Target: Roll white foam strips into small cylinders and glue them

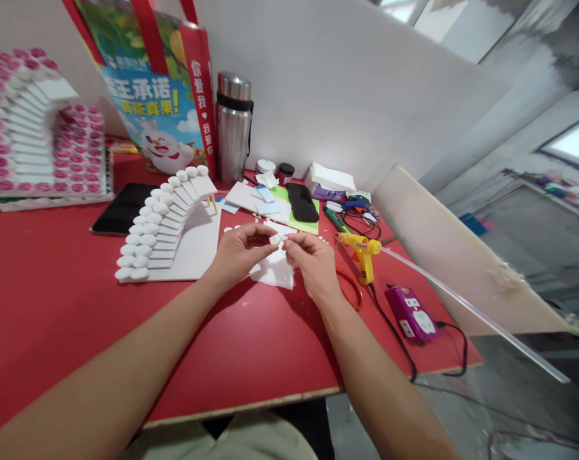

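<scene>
Between both hands, over a white sheet [273,273], is a small white piece [276,239], pinched at the fingertips; its exact kind is too small to make out. My left hand [241,250] has thumb and fingers closed on its left side. From the right, my right hand [313,259] closes on the same spot. Left of my hands stands a white curved model staircase [167,233], its outer edge lined with white rounded pieces [148,241] in two rows. Part of the sheet is hidden under my fingers.
A yellow glue gun [363,252] with a long clear glue stick [471,303] lies right, by a purple power strip [411,313] and orange-handled scissors [351,291]. Behind stand a steel flask [232,131], a printed bag [162,96] and a pink-and-white staircase model [30,128]. A phone [303,202] lies nearby.
</scene>
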### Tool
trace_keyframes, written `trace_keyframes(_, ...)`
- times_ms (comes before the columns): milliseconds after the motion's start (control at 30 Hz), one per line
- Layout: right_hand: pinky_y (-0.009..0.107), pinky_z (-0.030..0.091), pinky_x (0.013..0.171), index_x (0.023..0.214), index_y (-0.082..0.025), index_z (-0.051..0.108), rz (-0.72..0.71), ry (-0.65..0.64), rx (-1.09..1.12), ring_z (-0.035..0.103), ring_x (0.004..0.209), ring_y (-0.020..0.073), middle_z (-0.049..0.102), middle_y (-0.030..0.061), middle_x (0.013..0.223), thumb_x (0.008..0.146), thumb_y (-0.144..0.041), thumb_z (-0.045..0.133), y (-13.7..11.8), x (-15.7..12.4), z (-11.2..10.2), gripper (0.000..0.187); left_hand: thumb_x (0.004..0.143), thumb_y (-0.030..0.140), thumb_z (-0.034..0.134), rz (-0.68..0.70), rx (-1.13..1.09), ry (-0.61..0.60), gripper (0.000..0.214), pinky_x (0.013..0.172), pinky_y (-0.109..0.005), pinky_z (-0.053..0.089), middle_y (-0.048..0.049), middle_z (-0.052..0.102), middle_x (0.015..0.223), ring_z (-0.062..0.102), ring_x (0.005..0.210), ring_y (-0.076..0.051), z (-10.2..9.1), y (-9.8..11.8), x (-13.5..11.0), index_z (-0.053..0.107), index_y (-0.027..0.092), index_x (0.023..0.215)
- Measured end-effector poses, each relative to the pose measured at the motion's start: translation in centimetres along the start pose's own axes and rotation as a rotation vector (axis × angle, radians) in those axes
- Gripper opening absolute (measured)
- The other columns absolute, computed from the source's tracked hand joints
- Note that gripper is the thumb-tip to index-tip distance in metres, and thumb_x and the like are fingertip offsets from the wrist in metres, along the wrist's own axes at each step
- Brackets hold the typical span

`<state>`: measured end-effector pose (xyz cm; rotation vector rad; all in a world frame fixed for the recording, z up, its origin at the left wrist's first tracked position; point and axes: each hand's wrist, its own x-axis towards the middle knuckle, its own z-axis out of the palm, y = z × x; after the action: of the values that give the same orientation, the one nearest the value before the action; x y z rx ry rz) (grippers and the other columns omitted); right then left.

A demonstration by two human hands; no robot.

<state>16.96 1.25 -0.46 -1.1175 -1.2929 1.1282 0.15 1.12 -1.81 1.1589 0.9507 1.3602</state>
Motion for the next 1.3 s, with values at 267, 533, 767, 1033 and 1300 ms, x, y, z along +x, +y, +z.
trace_keyframes(267,0.027,0.039,0.053,0.080,-0.020,0.073,-0.048,0.017,-0.083,0.049,0.051,0.0108,0.064,-0.0036,0.062,0.076,-0.031,0.075,0.24,0.30,-0.23,0.012,0.061,0.032,0.097,-0.148,-0.138,-0.047,0.041,0.074,-0.031,0.054,-0.0066,0.078,0.086,0.068,0.076,-0.016,-0.04,0.35,-0.06,0.079,0.014,0.092)
trace_keyframes(533,0.030,0.043,0.059,0.081,-0.022,0.074,-0.205,0.006,-0.329,0.055,0.060,0.0148,0.066,-0.0008,0.068,0.082,-0.028,0.069,0.12,-0.12,-0.58,0.008,0.057,0.031,0.098,-0.192,-0.105,-0.035,0.040,0.072,-0.031,0.053,-0.0058,0.076,0.083,0.067,0.073,-0.016,-0.10,0.51,0.02,0.079,0.014,0.088)
trace_keyframes(767,0.030,0.042,0.060,0.080,-0.023,0.073,-0.309,-0.010,-0.431,0.052,0.061,0.0148,0.065,-0.0005,0.071,0.084,-0.026,0.066,-0.14,-0.21,-0.60,0.008,0.055,0.031,0.098,-0.184,-0.059,-0.019,0.040,0.070,-0.030,0.052,-0.0053,0.076,0.081,0.065,0.073,-0.016,-0.07,0.65,-0.02,0.080,0.015,0.086)
trace_keyframes(1033,0.030,0.043,0.062,0.082,-0.023,0.072,-0.407,-0.028,-0.519,0.055,0.065,0.0154,0.064,0.0006,0.075,0.088,-0.023,0.064,-0.27,-0.41,-0.68,0.009,0.053,0.032,0.099,-0.210,-0.105,-0.041,0.041,0.073,-0.032,0.053,-0.0069,0.077,0.082,0.066,0.073,-0.017,-0.05,0.82,-0.04,0.079,0.015,0.084)
trace_keyframes(1300,0.031,0.043,0.065,0.083,-0.023,0.070,-0.492,-0.038,-0.607,0.055,0.067,0.0157,0.063,0.0007,0.076,0.089,-0.020,0.062,-0.22,-0.59,-0.73,0.010,0.052,0.032,0.099,-0.195,-0.075,-0.026,0.040,0.071,-0.032,0.052,-0.0051,0.076,0.079,0.065,0.070,-0.016,0.10,0.68,-0.01,0.079,0.015,0.082)
